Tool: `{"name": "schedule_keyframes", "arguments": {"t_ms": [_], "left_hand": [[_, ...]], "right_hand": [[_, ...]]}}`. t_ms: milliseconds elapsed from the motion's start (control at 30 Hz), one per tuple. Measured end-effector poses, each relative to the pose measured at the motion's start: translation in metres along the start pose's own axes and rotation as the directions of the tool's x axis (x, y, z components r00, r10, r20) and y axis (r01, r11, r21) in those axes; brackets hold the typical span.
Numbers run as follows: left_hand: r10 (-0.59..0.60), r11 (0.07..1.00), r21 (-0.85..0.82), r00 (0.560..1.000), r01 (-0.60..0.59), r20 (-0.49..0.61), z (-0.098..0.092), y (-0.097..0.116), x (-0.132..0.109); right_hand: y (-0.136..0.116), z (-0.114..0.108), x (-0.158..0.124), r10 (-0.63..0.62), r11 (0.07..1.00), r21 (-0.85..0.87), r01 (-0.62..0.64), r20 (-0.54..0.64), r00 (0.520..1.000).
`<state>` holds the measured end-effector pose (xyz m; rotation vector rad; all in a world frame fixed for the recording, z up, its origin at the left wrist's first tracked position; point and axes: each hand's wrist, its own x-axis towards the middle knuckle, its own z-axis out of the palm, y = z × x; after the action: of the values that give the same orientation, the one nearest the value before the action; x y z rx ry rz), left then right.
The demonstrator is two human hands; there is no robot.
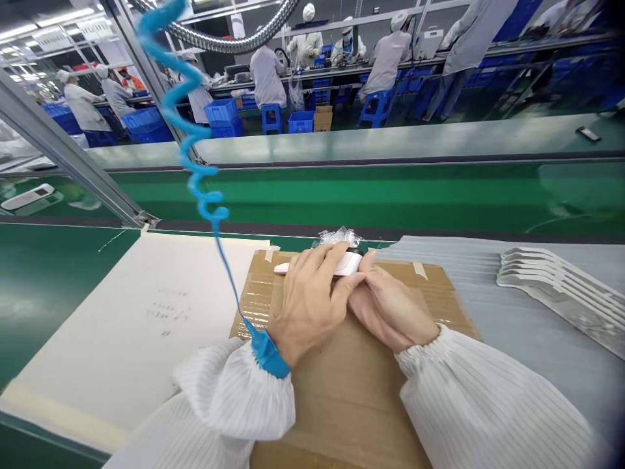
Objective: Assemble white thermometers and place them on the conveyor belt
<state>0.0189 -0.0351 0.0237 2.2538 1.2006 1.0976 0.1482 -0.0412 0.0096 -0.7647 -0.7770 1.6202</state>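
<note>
A slim white plastic device [347,264] with a dark end lies across my fingers, above a flattened cardboard sheet [430,293]. My left hand [307,306] wraps over it from the near side, and my right hand [390,309] presses against it from the right, so much of its body is hidden. A crumpled clear plastic wrap [339,236] sticks out just behind it. A blue wrist strap [266,353] circles my left wrist, and its coiled blue cord [188,111] rises toward the upper left. White striped cuffs cover both forearms.
A white paper sheet [122,326] lies left of the cardboard. On the right, white foam [488,306] carries a row of white moulded parts [551,280]. A green conveyor belt [312,195] runs behind, with a metal frame post at left. Co-workers sit beyond among blue crates.
</note>
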Motion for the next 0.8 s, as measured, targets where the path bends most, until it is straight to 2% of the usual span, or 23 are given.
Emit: {"name": "schedule_keyframes", "arguments": {"t_ms": [200, 333, 433, 533, 600, 633, 667, 700, 767, 800], "left_hand": [[0.042, 0.999, -0.021, 0.999, -0.042, -0.019, -0.001, 0.004, 0.001], [0.099, 0.995, -0.006, 0.995, -0.099, 0.021, -0.001, -0.009, 0.001], [0.113, 0.993, 0.034, 0.993, -0.115, 0.044, -0.003, -0.022, 0.002], [0.047, 0.997, 0.057, 0.991, -0.055, 0.127, -0.006, -0.029, 0.005], [-0.078, 0.997, 0.012, 0.98, 0.077, 0.182, -0.007, -0.028, 0.007], [-0.174, 0.981, -0.042, 0.962, 0.187, 0.213, -0.008, -0.026, 0.008], [-0.279, 0.941, -0.12, 0.925, 0.317, 0.257, -0.008, -0.024, 0.009], [-0.375, 0.868, -0.21, 0.871, 0.45, 0.318, -0.01, -0.021, 0.011], [-0.49, 0.656, -0.384, 0.754, 0.649, 0.438, -0.014, -0.018, 0.015], [-0.52, 0.551, -0.457, 0.716, 0.698, 0.467, -0.017, -0.019, 0.018]], "right_hand": [[-0.001, -0.004, 0.0, -0.009, 0.998, 0.058, 0.01, -0.012, 1.0], [-0.007, -0.009, 0.001, 0.008, 0.996, 0.092, -0.006, -0.027, 1.0], [-0.017, -0.014, 0.002, 0.011, 0.983, 0.182, 0.001, -0.065, 0.998], [-0.024, -0.016, 0.003, 0.001, 0.964, 0.264, 0.038, -0.143, 0.99], [-0.026, -0.014, 0.005, 0.022, 0.961, 0.273, 0.037, -0.209, 0.978], [-0.025, -0.013, 0.006, 0.036, 0.965, 0.259, 0.026, -0.231, 0.972], [-0.024, -0.012, 0.007, 0.047, 0.972, 0.234, 0.012, -0.243, 0.969], [-0.022, -0.011, 0.007, 0.051, 0.98, 0.199, -0.001, -0.244, 0.968], [-0.018, -0.013, 0.008, 0.039, 0.993, 0.118, -0.013, -0.222, 0.974], [-0.016, -0.015, 0.009, 0.034, 0.996, 0.087, -0.016, -0.215, 0.976]]}}
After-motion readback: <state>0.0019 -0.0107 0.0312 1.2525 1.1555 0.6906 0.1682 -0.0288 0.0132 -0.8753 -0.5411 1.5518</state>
